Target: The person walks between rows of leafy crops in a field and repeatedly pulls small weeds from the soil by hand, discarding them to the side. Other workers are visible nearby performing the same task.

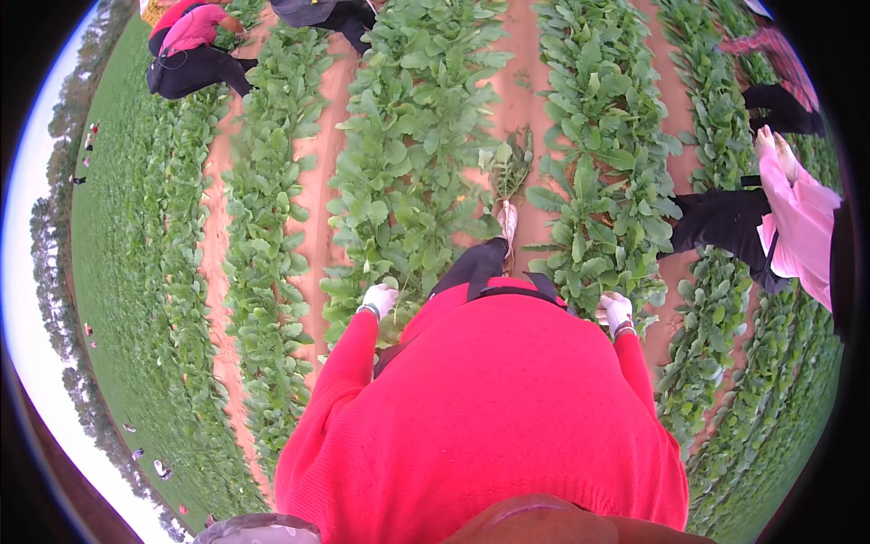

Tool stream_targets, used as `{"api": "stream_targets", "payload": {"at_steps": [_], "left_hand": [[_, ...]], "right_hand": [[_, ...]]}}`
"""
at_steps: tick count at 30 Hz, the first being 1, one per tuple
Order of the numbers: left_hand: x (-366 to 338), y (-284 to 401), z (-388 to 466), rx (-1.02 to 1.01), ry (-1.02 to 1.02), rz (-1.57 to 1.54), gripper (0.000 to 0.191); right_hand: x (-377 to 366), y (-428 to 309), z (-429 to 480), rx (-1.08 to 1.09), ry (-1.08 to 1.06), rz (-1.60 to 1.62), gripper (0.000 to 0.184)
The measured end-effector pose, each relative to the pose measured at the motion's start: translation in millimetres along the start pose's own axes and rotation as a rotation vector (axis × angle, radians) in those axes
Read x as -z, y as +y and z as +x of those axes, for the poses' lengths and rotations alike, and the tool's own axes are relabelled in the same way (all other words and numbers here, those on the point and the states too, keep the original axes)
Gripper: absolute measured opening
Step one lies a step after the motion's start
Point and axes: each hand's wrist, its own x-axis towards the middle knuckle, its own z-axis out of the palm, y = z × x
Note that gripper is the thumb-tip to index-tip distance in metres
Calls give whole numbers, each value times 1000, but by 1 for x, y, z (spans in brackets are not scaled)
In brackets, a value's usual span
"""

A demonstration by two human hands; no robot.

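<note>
A bundle of long pale root vegetables with leafy tops (507, 219) lies on the bare soil strip in front of my feet. My left hand (380, 300), in a white glove, is down at the leaves of the crop row (380, 224) on my left; its fingers look curled, but whether they grip a stem cannot be told. On the other side, my right hand (614, 311), also white-gloved, is at the edge of the leafy row (591, 231) on my right. Leaves and the hand itself hide its fingertips.
Reddish soil furrows (520, 88) run between the green rows. Close on the right is a co-worker in pink (795, 211), with another in plaid (781, 61) beyond. Co-workers in pink (194, 47) and dark clothing (326, 12) bend over rows ahead on the left.
</note>
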Motion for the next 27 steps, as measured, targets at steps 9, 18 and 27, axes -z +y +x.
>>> {"api": "stream_targets", "payload": {"at_steps": [9, 18, 27], "left_hand": [[1, 49, 17, -96, -11, -97, 13], [-18, 89, 6, -112, -96, -23, 13], [12, 109, 42, -68, -79, -28, 11]], "right_hand": [[29, 43, -22, -42, 82, -87, 26], [30, 30, -21, 24, 114, 14, 29], [13, 35, -24, -54, 116, 3, 26]]}}
